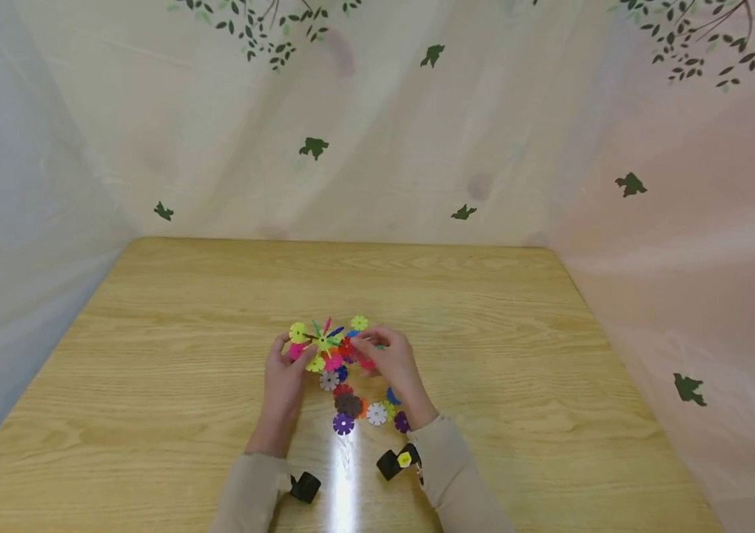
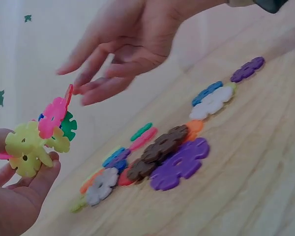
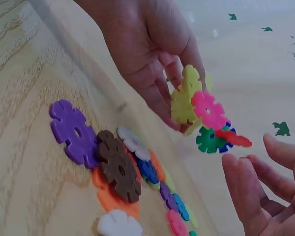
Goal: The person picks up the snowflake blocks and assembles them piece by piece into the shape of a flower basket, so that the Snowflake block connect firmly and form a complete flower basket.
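Note:
My left hand (image 1: 282, 379) holds a cluster of joined flower-shaped plastic discs, pinching its yellow disc (image 2: 24, 142) between thumb and fingers. Pink (image 3: 209, 110), green (image 3: 210, 140) and red (image 3: 234, 138) discs stick out from the cluster at different angles. Close to the red disc's outer edge is my right hand (image 1: 396, 363), its fingers loosely bent and parted with nothing between them. Below the hands, loose discs lie on the table, among them a brown disc (image 3: 119, 167), a purple disc (image 2: 181, 164) and a grey disc (image 2: 102, 187).
The discs lie in a loose, partly overlapping group on the wooden table (image 1: 517, 370), including a white disc (image 1: 377, 414) near my right forearm. Black wrist cameras hang by both sleeves. A pale curtain (image 1: 384, 192) with green bird shapes surrounds the table's far edge and sides.

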Demonstrator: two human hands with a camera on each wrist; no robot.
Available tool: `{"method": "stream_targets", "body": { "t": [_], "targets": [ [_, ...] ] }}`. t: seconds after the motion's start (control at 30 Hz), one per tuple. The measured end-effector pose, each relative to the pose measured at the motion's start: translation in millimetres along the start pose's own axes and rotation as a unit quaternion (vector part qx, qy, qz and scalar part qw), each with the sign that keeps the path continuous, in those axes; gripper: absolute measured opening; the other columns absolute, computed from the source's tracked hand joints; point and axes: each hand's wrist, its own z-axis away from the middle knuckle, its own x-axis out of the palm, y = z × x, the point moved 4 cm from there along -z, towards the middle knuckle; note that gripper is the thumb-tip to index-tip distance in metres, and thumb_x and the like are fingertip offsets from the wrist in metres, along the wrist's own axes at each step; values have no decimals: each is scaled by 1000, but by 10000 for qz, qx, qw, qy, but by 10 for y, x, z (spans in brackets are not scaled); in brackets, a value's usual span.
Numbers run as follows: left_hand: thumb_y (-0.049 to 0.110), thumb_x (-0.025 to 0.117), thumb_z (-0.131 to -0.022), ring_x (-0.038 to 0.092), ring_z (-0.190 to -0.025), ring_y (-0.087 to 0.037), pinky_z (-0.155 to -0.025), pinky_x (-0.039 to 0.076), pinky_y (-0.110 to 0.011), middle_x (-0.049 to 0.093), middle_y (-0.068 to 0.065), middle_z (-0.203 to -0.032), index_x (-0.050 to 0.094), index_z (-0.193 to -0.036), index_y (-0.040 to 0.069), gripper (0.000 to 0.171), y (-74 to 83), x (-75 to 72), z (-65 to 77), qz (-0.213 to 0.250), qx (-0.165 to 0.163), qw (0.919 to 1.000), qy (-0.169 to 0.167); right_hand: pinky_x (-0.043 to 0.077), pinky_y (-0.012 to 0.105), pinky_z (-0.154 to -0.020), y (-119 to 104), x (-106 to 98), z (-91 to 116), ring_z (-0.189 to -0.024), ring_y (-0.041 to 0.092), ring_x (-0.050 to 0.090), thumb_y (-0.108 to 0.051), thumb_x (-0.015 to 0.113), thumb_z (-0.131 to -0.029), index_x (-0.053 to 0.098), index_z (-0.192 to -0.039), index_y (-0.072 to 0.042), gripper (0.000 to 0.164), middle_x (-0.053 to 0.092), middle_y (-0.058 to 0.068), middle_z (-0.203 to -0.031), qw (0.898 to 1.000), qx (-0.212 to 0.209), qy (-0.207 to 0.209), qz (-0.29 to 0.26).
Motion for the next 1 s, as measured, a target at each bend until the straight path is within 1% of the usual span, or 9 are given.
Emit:
{"method": "stream_targets", "body": {
  "t": [0.07,0.13,0.23,0.37,0.5,0.6,0.67,0.93,1.0],
  "targets": [
    [6,61,-94,56,-68,-1,-63,49,-15,63,10,-81,41,-132,6,43,19,-61,-21,56,-79,9999,130,61,34,-61,25,-7,-22,-78,22,66,-21,68,-91,71,-105,-4,22,68,12,-95,9987,-82,-78,494],
    [6,60,-94,60,-75,-1,-70,52,-14,63,10,-83,39,-132,6,42,47,-127,-40,197,-95,9994,249,59,28,-60,46,-3,-26,-76,17,63,-20,68,-91,72,-102,-5,19,69,10,-93,9908,-214,-331,1298],
    [6,58,-96,60,-79,1,-73,53,-13,62,10,-87,38,-132,5,42,88,-223,-64,291,-58,9988,391,51,22,-58,86,53,8,-70,11,57,-22,72,-88,73,-94,-9,14,69,5,-86,9619,-362,-1043,2502],
    [6,57,-96,60,-82,3,-74,53,-12,61,12,-91,39,-134,6,42,116,-311,-84,314,-80,9981,519,46,20,-60,125,158,105,-68,9,53,-24,79,-81,69,-86,-12,16,65,-2,-78,9181,-393,-2021,3388],
    [6,57,-96,60,-83,2,-75,52,-12,61,11,-92,43,-128,11,35,113,-324,-86,426,-169,9976,516,44,21,-61,108,204,160,-68,10,52,-19,82,-77,65,-84,-14,19,60,-4,-76,8923,-469,-2251,3885],
    [5,57,-96,60,-86,1,-77,52,-13,62,11,-94,45,-124,13,32,101,-291,-81,421,-224,9981,385,45,21,-61,89,177,149,-67,9,53,-17,80,-79,65,-83,-13,16,63,-3,-77,8901,-535,-2061,4031],
    [5,57,-96,61,-88,0,-78,53,-14,62,11,-97,45,-125,12,32,89,-261,-72,411,-248,9986,230,44,21,-61,82,132,121,-67,8,54,-18,78,-81,65,-82,-13,14,65,-3,-78,8942,-514,-1860,4040],
    [6,53,-97,63,-96,-3,-85,55,-19,58,-1,-116,44,-133,6,38,42,-126,-14,193,-414,9985,-292,42,22,-56,46,-130,-13,-69,13,59,-22,74,-85,68,-86,-15,10,71,0,-83,8985,-319,-463,4354],
    [5,52,-97,63,-94,-5,-84,56,-21,59,-3,-116,42,-135,5,39,35,-94,6,160,-388,9982,-426,44,22,-57,42,-163,-23,-71,13,60,-22,73,-86,69,-87,-15,9,71,1,-85,9069,-273,-187,4201]
  ]
}}
